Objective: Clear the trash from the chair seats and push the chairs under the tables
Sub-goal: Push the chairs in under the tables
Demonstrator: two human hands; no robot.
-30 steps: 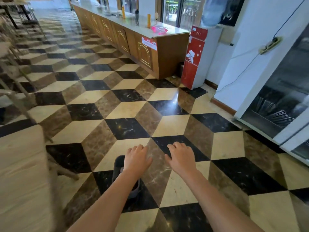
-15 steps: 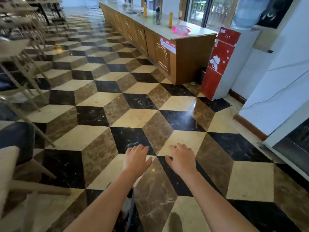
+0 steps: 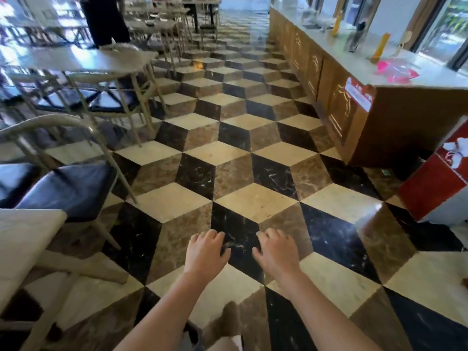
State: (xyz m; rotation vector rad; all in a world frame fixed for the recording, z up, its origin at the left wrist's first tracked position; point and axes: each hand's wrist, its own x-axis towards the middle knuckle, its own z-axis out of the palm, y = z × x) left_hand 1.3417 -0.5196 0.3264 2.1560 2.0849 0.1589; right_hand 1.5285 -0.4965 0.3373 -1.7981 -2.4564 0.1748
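1. The floor [image 3: 255, 158] is polished stone laid in a cube pattern of black, brown and cream tiles, with glare spots on it.
2. A long wooden counter [image 3: 336, 97] with a pale top runs along the right side; orange bottles [image 3: 380, 48] and something pink [image 3: 395, 69] stand on it.
3. A red-fronted cabinet [image 3: 438, 178] stands at the counter's near end.
4. Windows [image 3: 453, 24] behind the counter let in bright daylight and show greenery.
5. The far room is blurred.
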